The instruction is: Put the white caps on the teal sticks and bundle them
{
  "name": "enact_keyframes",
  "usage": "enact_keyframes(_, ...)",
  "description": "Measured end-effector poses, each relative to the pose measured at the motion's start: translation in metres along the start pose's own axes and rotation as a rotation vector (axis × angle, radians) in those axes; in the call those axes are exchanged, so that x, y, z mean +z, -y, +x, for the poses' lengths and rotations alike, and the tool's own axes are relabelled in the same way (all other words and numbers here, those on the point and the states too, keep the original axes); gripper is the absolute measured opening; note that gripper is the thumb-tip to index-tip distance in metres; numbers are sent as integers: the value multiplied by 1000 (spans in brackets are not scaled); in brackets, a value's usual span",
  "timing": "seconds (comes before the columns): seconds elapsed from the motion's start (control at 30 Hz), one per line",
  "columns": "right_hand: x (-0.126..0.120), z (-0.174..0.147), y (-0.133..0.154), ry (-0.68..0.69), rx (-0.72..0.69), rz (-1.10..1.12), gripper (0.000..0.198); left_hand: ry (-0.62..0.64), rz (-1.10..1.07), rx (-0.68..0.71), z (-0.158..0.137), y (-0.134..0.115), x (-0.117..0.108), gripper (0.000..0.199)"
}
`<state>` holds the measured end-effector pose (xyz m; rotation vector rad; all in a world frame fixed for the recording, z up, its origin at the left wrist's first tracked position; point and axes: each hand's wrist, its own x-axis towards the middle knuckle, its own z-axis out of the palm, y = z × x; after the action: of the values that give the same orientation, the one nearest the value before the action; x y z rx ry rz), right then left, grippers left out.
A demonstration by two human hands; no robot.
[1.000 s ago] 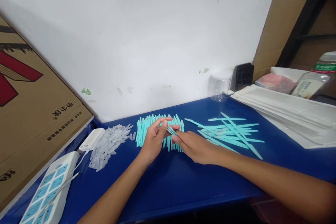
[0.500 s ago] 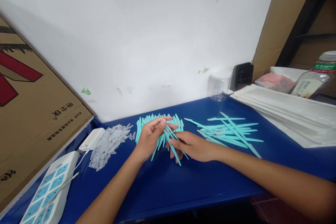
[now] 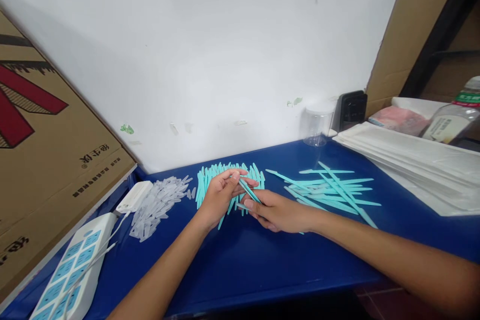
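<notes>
My left hand (image 3: 219, 197) is closed, thumb against fingers, on the upper end of a slim turquoise eyebrow razor (image 3: 249, 190). From the other side my right hand (image 3: 272, 210) grips the lower part of it, along with at least one more razor that pokes out to the left. How many are in the fingers is hidden. Behind and below the hands lies a dense pile of turquoise razors (image 3: 204, 180), partly covered by them. To the right, more razors (image 3: 337, 187) lie loosely crossed. A heap of small translucent blade caps (image 3: 159, 205) lies to the left.
A white power strip (image 3: 77, 265) with cables and a white adapter (image 3: 134, 197) sit at left, beside a cardboard box (image 3: 48, 150). Clear jar (image 3: 316, 125), stacked white sheets (image 3: 405, 160) and a bottle (image 3: 450, 120) stand at back right on the blue table (image 3: 240, 265).
The razors in my hands have turned: earlier they fanned down toward me past the right hand; now they lie gathered along the right palm. The right fingers have curled closer round them.
</notes>
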<state>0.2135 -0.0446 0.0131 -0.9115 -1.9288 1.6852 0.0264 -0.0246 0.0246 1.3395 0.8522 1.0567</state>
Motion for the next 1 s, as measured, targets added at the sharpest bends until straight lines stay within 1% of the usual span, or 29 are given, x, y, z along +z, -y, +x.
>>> enact_keyframes(0.07, -1, -1, 1, -4, -15, 3, 46, -54, -26, -5, 2, 2, -3, 38)
enact_keyframes(0.17, -6, -3, 2, 76, -45, -47, 41, -128, -61, 23, 6, 2, -13, 40)
enact_keyframes(0.23, -14, -5, 2, 104, -3, -129, 39, -171, -84, 51, 9, -1, -23, 41)
enact_keyframes(0.27, -19, -5, 2, 80, 34, -188, 38, -189, -93, 61, 11, -2, -28, 41)
enact_keyframes(0.33, -31, -5, 2, -51, 87, -315, 39, -215, -106, 74, 13, -6, -36, 41)
enact_keyframes(0.37, -38, -4, 3, -135, 80, -369, 40, -221, -108, 73, 14, -8, -39, 42)
enact_keyframes(0.4, -44, -4, 4, -188, 75, -383, 42, -223, -109, 70, 14, -9, -41, 42)
enact_keyframes(0.43, -49, -4, 5, -236, 77, -350, 43, -219, -107, 67, 14, -9, -42, 42)
enact_keyframes(0.5, -55, -4, 10, -279, 85, -174, 41, -194, -95, 62, 14, -9, -39, 44)
enact_keyframes(0.57, -55, -5, 14, -269, 71, 15, 37, -156, -71, 58, 12, -7, -33, 45)
enact_keyframes(0.6, -53, -6, 16, -251, 45, 71, 36, -137, -57, 55, 11, -6, -29, 45)
enact_keyframes(0.7, -46, -6, 16, -227, -93, 70, 37, -90, -21, 47, 7, -2, -18, 45)
enact_keyframes(0.77, -42, -4, 13, -243, -156, 40, 37, -87, 3, 42, 5, -2, -12, 45)
enact_keyframes(0.93, -33, 4, 5, -328, -167, 75, 45, -143, 36, 32, 1, -4, -6, 47)
enact_keyframes(1.0, -29, 6, 1, -408, -184, 51, 47, -148, 32, 31, 0, -5, -5, 49)
